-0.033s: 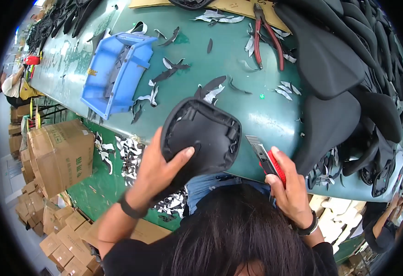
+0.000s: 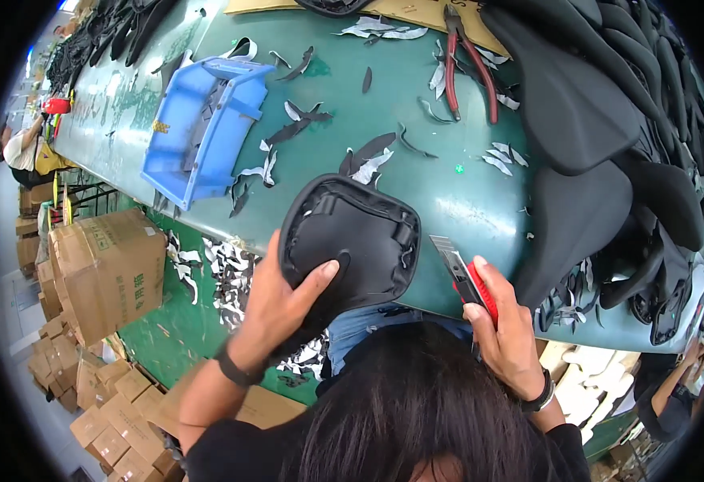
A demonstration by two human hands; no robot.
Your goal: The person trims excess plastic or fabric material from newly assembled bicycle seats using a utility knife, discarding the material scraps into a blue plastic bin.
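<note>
My left hand grips a black padded seat-shaped piece by its near edge, thumb pressed on its upturned underside. The piece rests tilted against the front edge of the green table. My right hand holds a red utility knife with its blade out, pointing up and left. The blade tip is just right of the piece and apart from it. My dark hair fills the bottom of the view.
A blue plastic bin lies on the table to the left. Red-handled pliers lie at the back. Stacked black pads crowd the right side. Cut scraps litter table and floor. Cardboard boxes stand left. Another person is at the far left.
</note>
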